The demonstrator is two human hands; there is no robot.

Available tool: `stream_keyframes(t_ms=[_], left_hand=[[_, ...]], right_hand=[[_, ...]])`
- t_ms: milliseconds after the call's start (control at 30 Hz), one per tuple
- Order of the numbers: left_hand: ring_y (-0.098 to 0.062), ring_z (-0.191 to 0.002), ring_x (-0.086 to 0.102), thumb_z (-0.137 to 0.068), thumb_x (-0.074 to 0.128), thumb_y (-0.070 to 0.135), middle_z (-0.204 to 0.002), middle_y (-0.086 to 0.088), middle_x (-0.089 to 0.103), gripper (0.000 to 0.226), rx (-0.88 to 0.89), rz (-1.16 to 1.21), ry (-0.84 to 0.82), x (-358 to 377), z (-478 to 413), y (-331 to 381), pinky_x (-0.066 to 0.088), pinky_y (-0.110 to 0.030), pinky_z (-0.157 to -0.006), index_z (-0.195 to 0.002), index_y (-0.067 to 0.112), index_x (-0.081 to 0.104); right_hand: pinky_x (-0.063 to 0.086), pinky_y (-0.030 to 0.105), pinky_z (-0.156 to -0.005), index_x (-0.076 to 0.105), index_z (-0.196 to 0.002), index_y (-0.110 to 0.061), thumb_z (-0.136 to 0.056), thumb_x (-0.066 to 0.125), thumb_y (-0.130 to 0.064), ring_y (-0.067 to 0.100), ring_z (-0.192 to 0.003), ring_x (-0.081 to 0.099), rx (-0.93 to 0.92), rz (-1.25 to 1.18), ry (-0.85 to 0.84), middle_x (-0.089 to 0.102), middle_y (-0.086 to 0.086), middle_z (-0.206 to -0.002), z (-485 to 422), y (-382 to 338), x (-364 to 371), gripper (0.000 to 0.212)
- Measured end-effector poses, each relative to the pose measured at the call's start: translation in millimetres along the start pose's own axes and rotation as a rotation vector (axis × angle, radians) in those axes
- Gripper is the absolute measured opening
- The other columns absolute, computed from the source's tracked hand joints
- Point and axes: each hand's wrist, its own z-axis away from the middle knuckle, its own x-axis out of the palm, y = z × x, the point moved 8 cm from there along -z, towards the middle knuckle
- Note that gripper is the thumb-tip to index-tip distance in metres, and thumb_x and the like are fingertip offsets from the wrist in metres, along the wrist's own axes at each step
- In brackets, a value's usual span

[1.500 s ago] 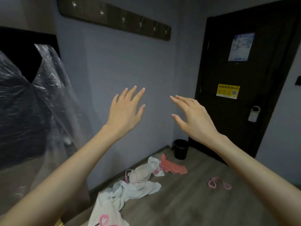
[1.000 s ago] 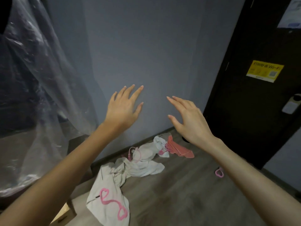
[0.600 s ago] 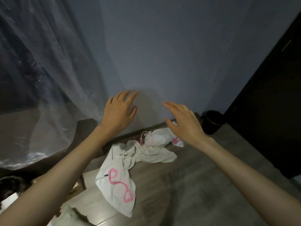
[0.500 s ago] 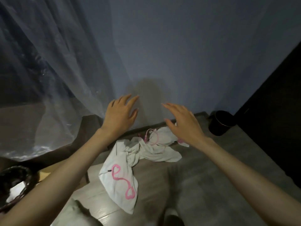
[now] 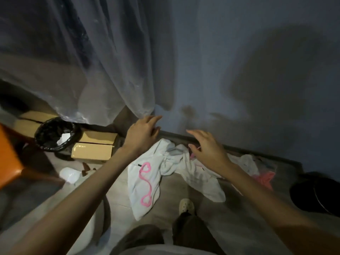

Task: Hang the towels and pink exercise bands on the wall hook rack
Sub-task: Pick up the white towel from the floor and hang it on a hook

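Nothing is hanging yet: the crumpled white cloth towels (image 5: 161,168) and the looped pink rubber exercise band (image 5: 145,183) are lying on the grey floor (image 5: 230,218). The left hand (image 5: 141,137) and right hand (image 5: 207,150) are reaching down above them, both open and holding nothing.

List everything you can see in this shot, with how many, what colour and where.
white towels: at least two, white, crumpled on the floor by the wall
pink exercise band: one, pink, lying on the left towel
pink cloth: one, pink, on the floor at right
bin with black liner: one, black, left floor
cardboard boxes: at least two, tan, beside that bin
black bin: one, right edge
plastic sheet: one, clear, hanging upper left
shoe: one, pale, bottom centre
left hand: open, empty, above the towels
right hand: open, empty, above the towels
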Motion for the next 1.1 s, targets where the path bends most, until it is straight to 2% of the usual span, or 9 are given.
stream_keyframes(t_ms=[200,400,500,633,733,800,933,1000,1100], left_hand=[[-0.027,-0.111,0.057,-0.095,0.047,0.032,-0.133,-0.006,0.054,0.04,-0.19,0.003,-0.002,39,-10,-30,0.052,-0.037,-0.085,-0.135,0.025,0.046],[-0.027,-0.111,0.058,-0.095,0.046,0.033,-0.131,-0.004,0.056,0.038,-0.331,0.069,-0.053,110,-20,-70,0.051,-0.035,-0.084,-0.133,0.026,0.047],[-0.025,-0.11,0.057,-0.096,0.043,0.035,-0.13,-0.004,0.057,0.038,-0.345,0.092,-0.075,163,-26,-93,0.05,-0.034,-0.085,-0.133,0.026,0.046],[-0.024,-0.115,0.054,-0.097,0.041,0.036,-0.133,-0.002,0.055,0.038,-0.407,0.143,-0.113,255,-26,-134,0.05,-0.038,-0.091,-0.133,0.028,0.045],[-0.023,-0.116,0.054,-0.097,0.041,0.035,-0.134,0.0,0.053,0.038,-0.459,0.179,-0.156,342,-20,-168,0.048,-0.035,-0.09,-0.134,0.03,0.044],[-0.023,-0.119,0.051,-0.096,0.041,0.035,-0.136,0.0,0.052,0.039,-0.483,0.206,-0.191,407,-13,-193,0.046,-0.035,-0.092,-0.135,0.03,0.043],[-0.022,-0.124,0.047,-0.096,0.042,0.038,-0.137,-0.001,0.05,0.044,-0.512,0.213,-0.252,538,-3,-242,0.044,-0.036,-0.095,-0.139,0.03,0.038],[-0.022,-0.125,0.045,-0.095,0.044,0.038,-0.139,-0.002,0.047,0.049,-0.518,0.252,-0.254,596,-4,-262,0.046,-0.037,-0.093,-0.142,0.03,0.033],[-0.025,-0.127,0.043,-0.093,0.048,0.039,-0.143,-0.003,0.042,0.056,-0.52,0.286,-0.217,669,-10,-289,0.045,-0.041,-0.095,-0.145,0.027,0.028]], right_hand=[[0.039,0.032,-0.097,0.048,-0.134,-0.02,-0.092,0.053,-0.022,0.021,-0.117,0.049,-0.107,-0.072,-0.13,0.054,0.0,-0.132,-50,33,27,0.043],[0.041,0.037,-0.101,0.053,-0.129,-0.02,-0.091,0.056,-0.022,0.024,-0.12,0.048,-0.083,-0.118,-0.185,0.055,0.001,-0.132,-88,69,85,0.039],[0.039,0.031,-0.101,0.053,-0.128,-0.021,-0.091,0.056,-0.024,0.022,-0.123,0.047,-0.038,-0.154,-0.225,0.054,0.001,-0.133,-106,94,137,0.037],[0.033,0.021,-0.097,0.054,-0.126,-0.019,-0.091,0.057,-0.025,0.022,-0.122,0.049,-0.014,-0.196,-0.241,0.055,0.004,-0.13,-128,132,226,0.036],[0.03,0.017,-0.098,0.055,-0.127,-0.016,-0.091,0.058,-0.021,0.017,-0.123,0.047,-0.016,-0.229,-0.259,0.055,0.002,-0.131,-143,161,303,0.037],[0.032,0.02,-0.101,0.053,-0.127,-0.018,-0.091,0.057,-0.021,0.018,-0.124,0.046,-0.029,-0.227,-0.27,0.055,0.002,-0.132,-152,183,362,0.037],[0.04,0.037,-0.105,0.051,-0.129,-0.02,-0.089,0.058,-0.02,0.022,-0.125,0.045,-0.027,-0.24,-0.296,0.051,0.003,-0.134,-173,237,481,0.04],[0.036,0.035,-0.107,0.047,-0.133,-0.021,-0.089,0.058,-0.019,0.022,-0.129,0.041,-0.03,-0.223,-0.292,0.046,0.003,-0.139,-185,262,531,0.046],[0.026,0.034,-0.111,0.03,-0.143,-0.027,-0.089,0.058,-0.021,0.022,-0.137,0.029,-0.031,-0.153,-0.299,0.032,0.003,-0.149,-201,296,599,0.061]])
